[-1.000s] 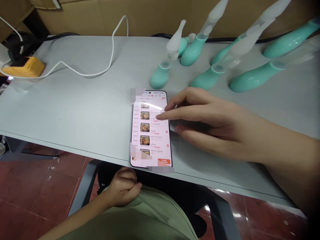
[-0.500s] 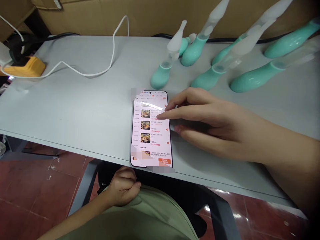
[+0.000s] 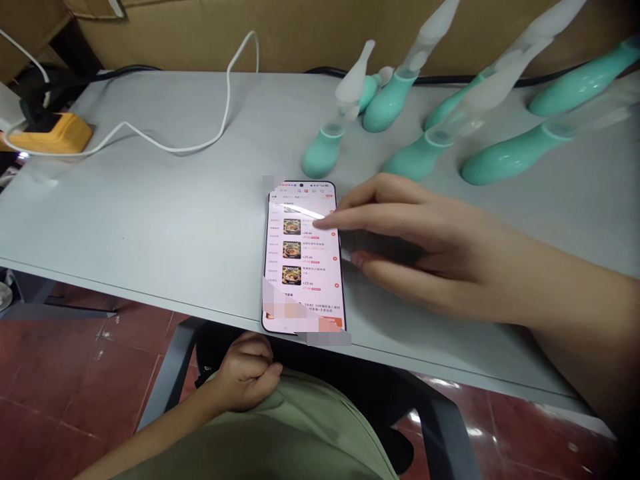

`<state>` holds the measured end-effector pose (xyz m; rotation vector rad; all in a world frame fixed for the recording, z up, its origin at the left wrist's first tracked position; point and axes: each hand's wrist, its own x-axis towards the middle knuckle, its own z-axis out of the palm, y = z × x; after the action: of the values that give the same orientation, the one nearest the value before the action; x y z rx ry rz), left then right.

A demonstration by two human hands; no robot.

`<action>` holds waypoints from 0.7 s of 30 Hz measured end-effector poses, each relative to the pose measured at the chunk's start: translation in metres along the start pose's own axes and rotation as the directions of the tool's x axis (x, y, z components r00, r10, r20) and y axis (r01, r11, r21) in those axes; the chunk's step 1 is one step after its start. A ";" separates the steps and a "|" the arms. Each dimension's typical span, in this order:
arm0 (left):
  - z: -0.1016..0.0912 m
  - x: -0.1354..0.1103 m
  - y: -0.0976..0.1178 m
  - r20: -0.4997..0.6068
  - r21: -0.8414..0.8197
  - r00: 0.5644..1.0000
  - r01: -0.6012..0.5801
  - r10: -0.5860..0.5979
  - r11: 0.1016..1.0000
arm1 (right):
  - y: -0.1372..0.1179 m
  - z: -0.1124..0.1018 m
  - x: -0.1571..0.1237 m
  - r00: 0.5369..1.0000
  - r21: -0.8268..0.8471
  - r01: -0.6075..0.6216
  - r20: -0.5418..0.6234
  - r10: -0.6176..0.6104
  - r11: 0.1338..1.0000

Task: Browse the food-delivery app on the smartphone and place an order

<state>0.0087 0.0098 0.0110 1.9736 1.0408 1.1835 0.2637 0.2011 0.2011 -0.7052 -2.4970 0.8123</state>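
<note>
A smartphone (image 3: 313, 267) lies face up on the grey table near its front edge, its lit screen listing food pictures with prices; parts of the screen are blurred out. Over its right side reaches my right hand (image 3: 425, 240), fingers stretched out and holding nothing. The index fingertip is at the screen's upper part; whether it presses the glass I cannot tell. The thumb hangs just off the phone's right edge. My left hand (image 3: 250, 370) rests in my lap below the table edge, closed into a fist with nothing visible in it.
Several turquoise bulb-shaped items with clear necks and white tips stand behind and right of the phone, the nearest turquoise bulb (image 3: 323, 153) just beyond it. A white cable (image 3: 170, 148) crosses the table from a yellow power strip (image 3: 70, 133). Cardboard (image 3: 280, 33) lines the back.
My right index finger has shifted slightly up on the screen, and the other fingers have drawn a little closer to it. The left fist stays put, and the phone's list looks nearly the same.
</note>
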 end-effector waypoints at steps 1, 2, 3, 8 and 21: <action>0.000 0.000 0.000 0.002 -0.001 1.000 0.002 -0.002 1.000 | 0.000 -0.001 0.000 1.000 -0.010 0.022 0.008 -0.022 1.000; 0.000 0.000 0.000 0.001 -0.001 1.000 0.002 -0.002 1.000 | 0.001 -0.001 0.000 0.999 -0.020 0.043 0.014 -0.042 0.999; 0.000 0.000 0.000 0.000 -0.001 1.000 0.002 -0.002 1.000 | 0.001 -0.002 0.000 0.998 -0.030 0.057 0.019 -0.057 0.998; 0.001 0.000 0.000 0.000 -0.009 1.000 0.004 -0.004 1.000 | 0.002 -0.001 0.001 1.000 -0.035 0.025 0.013 -0.024 0.999; 0.002 -0.002 -0.001 -0.001 -0.017 1.000 0.001 -0.001 1.000 | 0.003 0.001 0.002 0.999 -0.040 0.049 0.006 -0.049 0.998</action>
<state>0.0097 0.0086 0.0087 1.9598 1.0289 1.1886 0.2624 0.2038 0.1988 -0.6539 -2.5304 0.7498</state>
